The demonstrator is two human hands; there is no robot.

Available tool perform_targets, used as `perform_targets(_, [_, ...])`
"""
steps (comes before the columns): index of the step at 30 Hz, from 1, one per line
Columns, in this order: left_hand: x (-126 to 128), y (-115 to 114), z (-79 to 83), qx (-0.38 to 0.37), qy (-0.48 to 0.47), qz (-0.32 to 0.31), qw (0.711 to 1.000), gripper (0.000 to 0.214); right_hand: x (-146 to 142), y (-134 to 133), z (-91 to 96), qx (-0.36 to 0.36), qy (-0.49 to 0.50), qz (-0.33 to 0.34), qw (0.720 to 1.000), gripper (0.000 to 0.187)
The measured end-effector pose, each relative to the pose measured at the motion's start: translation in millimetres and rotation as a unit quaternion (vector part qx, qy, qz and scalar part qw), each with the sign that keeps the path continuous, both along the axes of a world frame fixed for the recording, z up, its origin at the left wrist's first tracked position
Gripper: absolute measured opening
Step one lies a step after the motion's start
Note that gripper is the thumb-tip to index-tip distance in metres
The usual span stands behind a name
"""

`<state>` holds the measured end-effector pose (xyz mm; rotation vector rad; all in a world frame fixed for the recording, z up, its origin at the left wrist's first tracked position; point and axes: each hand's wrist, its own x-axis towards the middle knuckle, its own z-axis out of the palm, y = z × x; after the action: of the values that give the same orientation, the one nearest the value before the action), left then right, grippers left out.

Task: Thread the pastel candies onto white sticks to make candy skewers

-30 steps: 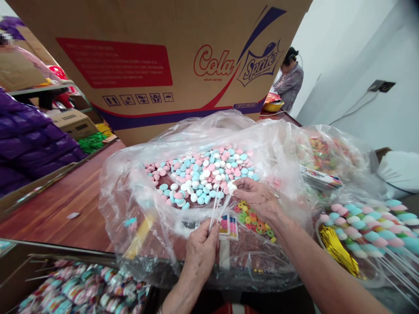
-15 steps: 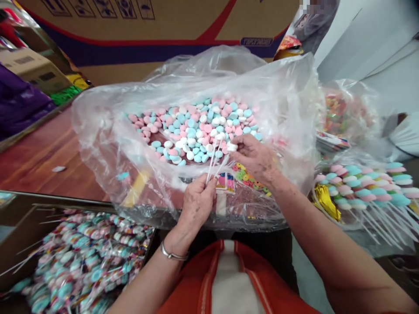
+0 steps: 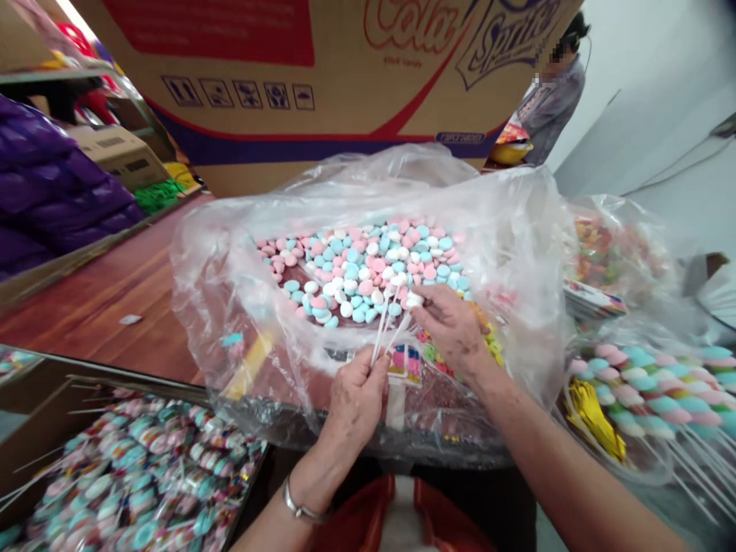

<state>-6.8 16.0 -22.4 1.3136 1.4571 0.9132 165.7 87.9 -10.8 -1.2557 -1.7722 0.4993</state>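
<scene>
Left hand hides lower ends of white sticks (exact count unclear).

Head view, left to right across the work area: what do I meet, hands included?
Small white scrap → yellow strip → left hand, gripping white sticks → right hand, pinching a white candy → gold bundle. The candy pile is left out because it overlaps the hands' span.
</scene>
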Motion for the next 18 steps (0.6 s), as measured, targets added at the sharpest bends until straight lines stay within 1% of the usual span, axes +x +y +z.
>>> perform_targets(4, [-1.1,1.0,-2.3,-0.008,-0.008,0.007,1.0,0.032,-3.0,-3.7,0.0,0.006,0.007,0.004,1.0,0.027])
perform_targets(12, [-3.0,1.1,-11.5,-0.005,0.001,-0.004,1.0,0.036,-3.3,-5.1,-3.7,0.059,0.003,-0.015,0.998,0.028])
perform_targets(16, [-3.2,1.2,-11.4,-0.006,-0.001,-0.002,1.0,0.035,-4.1,-8.8,-1.5,0.091,-0.006,-0.01,0.996,0.028])
perform_targets(18, [-3.0,1.3,-10.1,-0.002,-0.002,-0.001,1.0,0.034,-4.6,-11.8,0.4,0.094,-0.005,-0.011,0.995,0.029])
